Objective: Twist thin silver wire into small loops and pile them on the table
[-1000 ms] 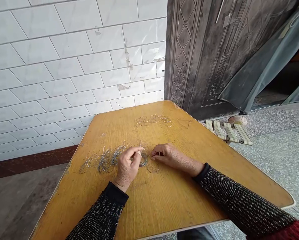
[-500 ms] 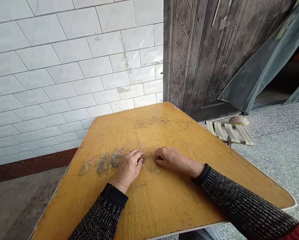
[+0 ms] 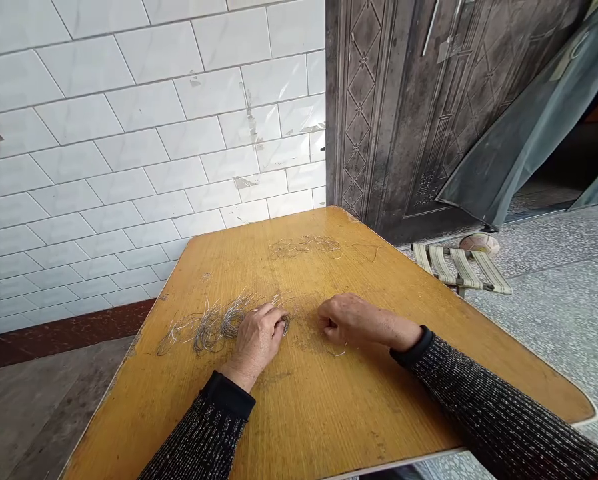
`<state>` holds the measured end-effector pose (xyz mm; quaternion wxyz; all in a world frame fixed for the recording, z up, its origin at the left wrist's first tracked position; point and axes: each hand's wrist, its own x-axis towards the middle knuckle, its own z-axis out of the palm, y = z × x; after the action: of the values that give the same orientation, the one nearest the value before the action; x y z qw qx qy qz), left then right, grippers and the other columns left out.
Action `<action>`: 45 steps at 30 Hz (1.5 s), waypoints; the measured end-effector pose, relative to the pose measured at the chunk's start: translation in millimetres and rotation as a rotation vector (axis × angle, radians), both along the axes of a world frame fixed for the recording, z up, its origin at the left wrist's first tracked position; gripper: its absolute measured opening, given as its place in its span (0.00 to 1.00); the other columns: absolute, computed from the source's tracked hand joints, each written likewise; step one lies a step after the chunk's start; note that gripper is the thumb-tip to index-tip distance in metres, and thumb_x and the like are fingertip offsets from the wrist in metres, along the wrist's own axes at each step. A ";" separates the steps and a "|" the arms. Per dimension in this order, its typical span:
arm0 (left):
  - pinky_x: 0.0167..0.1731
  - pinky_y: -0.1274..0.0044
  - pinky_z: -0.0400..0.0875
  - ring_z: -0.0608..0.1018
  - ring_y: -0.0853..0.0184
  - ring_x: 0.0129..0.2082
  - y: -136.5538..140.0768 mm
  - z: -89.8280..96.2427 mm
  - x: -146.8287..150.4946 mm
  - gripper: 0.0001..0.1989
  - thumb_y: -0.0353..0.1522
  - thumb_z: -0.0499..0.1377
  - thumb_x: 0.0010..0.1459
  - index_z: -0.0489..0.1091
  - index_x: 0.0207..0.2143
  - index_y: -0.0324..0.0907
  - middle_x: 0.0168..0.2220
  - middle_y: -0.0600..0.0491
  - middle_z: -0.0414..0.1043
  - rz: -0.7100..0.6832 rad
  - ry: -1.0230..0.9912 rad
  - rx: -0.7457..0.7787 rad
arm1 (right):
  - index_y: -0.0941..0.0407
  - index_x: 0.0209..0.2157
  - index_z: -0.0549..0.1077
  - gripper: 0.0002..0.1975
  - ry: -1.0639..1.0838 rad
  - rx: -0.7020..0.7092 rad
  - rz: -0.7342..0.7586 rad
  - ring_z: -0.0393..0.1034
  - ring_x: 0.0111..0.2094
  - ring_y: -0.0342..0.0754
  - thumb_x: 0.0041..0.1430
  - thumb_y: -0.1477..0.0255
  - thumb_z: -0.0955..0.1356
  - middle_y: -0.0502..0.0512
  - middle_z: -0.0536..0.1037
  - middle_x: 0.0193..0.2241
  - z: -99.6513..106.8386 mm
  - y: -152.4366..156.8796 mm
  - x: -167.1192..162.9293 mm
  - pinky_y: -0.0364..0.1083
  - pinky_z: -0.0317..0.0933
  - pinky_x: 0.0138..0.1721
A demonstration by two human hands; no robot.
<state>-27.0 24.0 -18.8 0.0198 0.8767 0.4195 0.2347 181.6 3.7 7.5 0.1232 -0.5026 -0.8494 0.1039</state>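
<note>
My left hand (image 3: 261, 337) is closed over a small coil of thin grey wire (image 3: 286, 325), whose edge shows past the thumb. To its left lie several loose wire bundles, among them a round coil (image 3: 231, 322), a tangled one (image 3: 207, 331) and a looser one (image 3: 173, 335). My right hand (image 3: 347, 319) is apart from the left, its fingers curled in a pinch. A thin curved piece of wire (image 3: 337, 353) shows just below those fingers. The fingertips themselves are partly hidden.
Toward the far end of the wooden table (image 3: 379, 400) lies a row of thin wire loops (image 3: 303, 247), with a bent wire (image 3: 367, 253) to its right. A tiled wall (image 3: 159, 133) and a dark door (image 3: 393, 120) stand behind. A strap-topped stool (image 3: 461, 268) is at the right.
My right hand has moved a little to the right, away from the left, and a curved wire now shows under it. My left hand stays on the coil.
</note>
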 end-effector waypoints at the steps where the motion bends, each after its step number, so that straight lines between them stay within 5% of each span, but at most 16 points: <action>1: 0.32 0.76 0.65 0.72 0.66 0.32 0.3 -0.4 0.0 0.11 0.25 0.50 0.54 0.70 0.37 0.42 0.33 0.50 0.70 0.001 0.000 0.000 | 0.59 0.17 0.67 0.05 0.030 -0.022 0.000 0.56 0.19 0.39 0.39 0.81 0.62 0.50 0.68 0.16 3.5 -0.4 4.0 0.41 0.45 0.21; 6: 0.33 0.75 0.66 0.73 0.66 0.33 2.4 -1.0 -0.2 0.12 0.25 0.49 0.54 0.70 0.37 0.41 0.34 0.49 0.71 -0.035 -0.071 -0.011 | 0.59 0.18 0.63 0.04 0.365 -0.182 0.024 0.52 0.17 0.36 0.40 0.81 0.60 0.45 0.62 0.16 17.2 0.2 14.4 0.37 0.46 0.19; 12: 0.38 0.73 0.66 0.73 0.64 0.36 -9.7 9.7 9.5 0.11 0.32 0.49 0.57 0.71 0.35 0.40 0.34 0.48 0.72 -0.029 -0.472 -0.115 | 0.58 0.21 0.62 0.03 0.748 -0.024 -0.187 0.54 0.17 0.37 0.44 0.78 0.61 0.46 0.62 0.16 6.3 7.1 -3.7 0.37 0.49 0.19; 17: 0.28 0.76 0.68 0.74 0.66 0.31 -25.6 13.2 24.3 0.16 0.39 0.49 0.57 0.69 0.38 0.39 0.31 0.48 0.72 -0.035 -0.748 -0.517 | 0.58 0.22 0.64 0.04 0.690 0.170 -0.237 0.57 0.18 0.38 0.46 0.79 0.61 0.46 0.64 0.16 -2.8 3.1 -17.0 0.38 0.51 0.21; 23: 0.27 0.77 0.66 0.72 0.69 0.27 -24.7 9.3 25.6 0.11 0.35 0.56 0.51 0.70 0.35 0.39 0.29 0.51 0.71 -0.016 -0.778 -0.557 | 0.58 0.32 0.69 0.07 0.577 0.251 -0.085 0.63 0.21 0.40 0.51 0.77 0.62 0.50 0.71 0.20 -9.5 -0.3 -19.2 0.39 0.55 0.24; 28: 0.28 0.78 0.65 0.71 0.69 0.27 -23.3 10.2 25.9 0.08 0.32 0.55 0.51 0.69 0.33 0.38 0.28 0.52 0.70 -0.010 -0.763 -0.499 | 0.58 0.28 0.71 0.08 0.554 0.260 0.029 0.67 0.27 0.43 0.55 0.75 0.61 0.54 0.74 0.26 -7.1 -3.0 -19.3 0.41 0.57 0.29; 38: 0.25 0.79 0.64 0.68 0.71 0.24 -19.3 9.8 24.8 0.09 0.35 0.56 0.49 0.68 0.31 0.38 0.25 0.53 0.66 0.040 -0.978 -0.611 | 0.57 0.23 0.62 0.10 1.134 -0.225 -0.198 0.54 0.13 0.36 0.52 0.66 0.62 0.43 0.60 0.13 -1.1 -0.7 -24.7 0.38 0.49 0.15; 45: 0.23 0.80 0.61 0.65 0.73 0.22 -18.2 9.2 22.1 0.09 0.36 0.55 0.50 0.67 0.29 0.38 0.22 0.56 0.62 0.039 -0.908 -0.570 | 0.58 0.31 0.63 0.09 1.089 -0.410 -0.064 0.57 0.11 0.35 0.50 0.68 0.64 0.42 0.65 0.15 1.9 -2.6 -21.5 0.36 0.51 0.13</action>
<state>-4.9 5.8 -9.6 0.4322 0.6389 0.4318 0.4676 160.1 1.1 9.4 0.4456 -0.4155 -0.6105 0.5060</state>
